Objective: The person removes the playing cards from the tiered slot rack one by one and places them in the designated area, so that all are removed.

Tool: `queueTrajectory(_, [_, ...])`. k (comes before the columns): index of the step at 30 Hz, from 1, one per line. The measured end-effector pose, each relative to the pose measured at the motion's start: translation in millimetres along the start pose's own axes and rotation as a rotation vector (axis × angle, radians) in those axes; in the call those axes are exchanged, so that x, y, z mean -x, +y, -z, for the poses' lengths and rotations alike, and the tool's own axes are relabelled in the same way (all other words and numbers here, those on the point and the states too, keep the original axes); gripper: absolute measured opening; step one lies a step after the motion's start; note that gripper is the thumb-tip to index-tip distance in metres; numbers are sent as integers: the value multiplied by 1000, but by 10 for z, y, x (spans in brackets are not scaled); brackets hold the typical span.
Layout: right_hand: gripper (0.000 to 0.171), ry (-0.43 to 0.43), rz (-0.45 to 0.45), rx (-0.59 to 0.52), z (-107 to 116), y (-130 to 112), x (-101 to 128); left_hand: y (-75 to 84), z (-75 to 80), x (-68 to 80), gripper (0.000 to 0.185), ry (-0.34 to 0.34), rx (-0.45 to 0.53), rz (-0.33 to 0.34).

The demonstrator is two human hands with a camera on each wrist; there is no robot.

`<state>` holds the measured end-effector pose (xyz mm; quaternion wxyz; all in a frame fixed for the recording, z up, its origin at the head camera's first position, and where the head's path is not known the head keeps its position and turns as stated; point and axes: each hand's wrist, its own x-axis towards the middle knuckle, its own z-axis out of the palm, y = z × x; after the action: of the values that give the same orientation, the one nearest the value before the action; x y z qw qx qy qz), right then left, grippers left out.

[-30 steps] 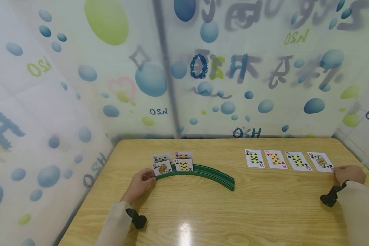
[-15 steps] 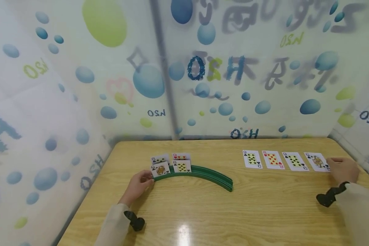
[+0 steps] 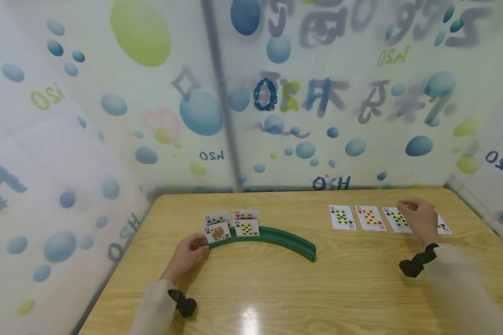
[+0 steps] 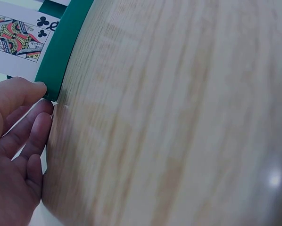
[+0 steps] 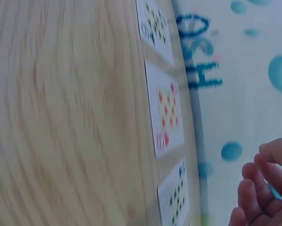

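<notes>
A curved green card holder [image 3: 287,238] stands on the table's left half, with several playing cards upright in two rows. My left hand [image 3: 187,255] pinches its left end, beside a queen of clubs [image 4: 19,38] in the front row. To the right, playing cards lie face up in a row: a black-suited card [image 3: 341,217], a hearts card [image 3: 370,217], a spades card [image 3: 395,219] and a face card [image 3: 445,226] at the far end. My right hand [image 3: 421,218] hovers over the last two, partly covering them, its fingers loosely bent with nothing between them.
The wooden table [image 3: 268,284] ends at the back against a pale wall covering [image 3: 302,116] with blue and green dots and writing. Another such covering rises along the left side. Black wrist cameras sit on both cuffs.
My right hand has left the right edge of the face card and moved left over the row. The left hand keeps its grip on the holder's end. The head view has shifted slightly.
</notes>
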<state>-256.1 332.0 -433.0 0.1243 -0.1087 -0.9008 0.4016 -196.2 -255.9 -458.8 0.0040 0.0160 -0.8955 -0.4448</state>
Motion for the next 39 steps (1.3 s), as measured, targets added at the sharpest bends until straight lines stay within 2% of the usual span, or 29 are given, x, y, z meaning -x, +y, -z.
queueTrajectory(4, [47, -62, 80, -9, -134, -375, 150, 1, 3, 5, 24, 0, 9, -3])
queueTrajectory(7, [44, -89, 114, -17, -254, -542, 223, -3, 4, 8, 24, -2, 9, -8])
queueTrajectory(13, [41, -148, 192, -70, -528, -772, 331, -10, -3, 2, 25, -5, 9, -17])
queueTrajectory(23, [29, -306, 256, -185, -1020, -1169, 578, -30, -12, -10, 24, 1, -2, -4])
queueTrajectory(31, [19, -435, 377, -212, -1368, -1572, 803, -29, -10, -10, 24, 5, 1, -11])
queueTrajectory(39, [17, -514, 433, -250, -1653, -1814, 911, -16, -2, 13, 24, 7, 9, -17])
